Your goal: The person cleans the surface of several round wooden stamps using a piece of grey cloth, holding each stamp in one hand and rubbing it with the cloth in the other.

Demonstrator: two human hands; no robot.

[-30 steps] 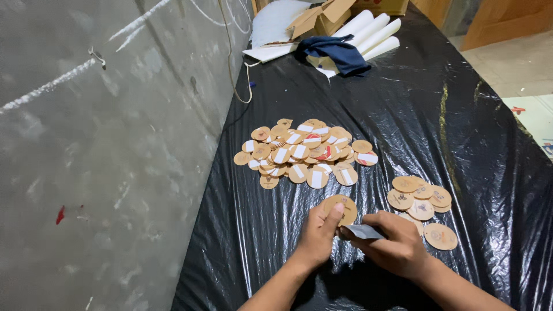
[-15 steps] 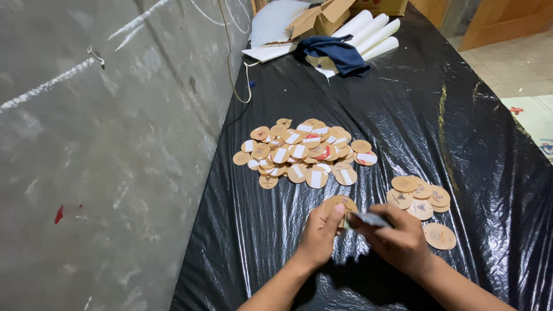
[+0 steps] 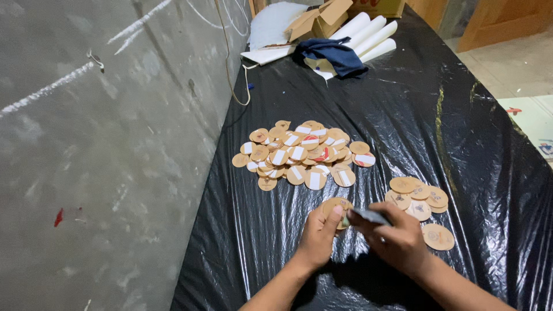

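Black plastic sheeting (image 3: 403, 115) covers the long table, with a grey concrete wall (image 3: 86, 144) running along its far side from where I watch. Taking the big pile of brown discs (image 3: 302, 152) as my landmark: my left hand (image 3: 318, 233) sits just below it, fingers pinching one round cardboard disc (image 3: 336, 206) flat against the sheet, probably to keep it steady. My right hand (image 3: 397, 239) is closed around a small grey tool (image 3: 370, 216) whose tip meets that disc. Right of the pile and a little nearer lies a smaller group of plain discs (image 3: 417, 193), apparently set apart. Well beyond the pile are white paper rolls (image 3: 368, 34), a dark blue cloth (image 3: 334, 55) and a cardboard box (image 3: 317, 20)
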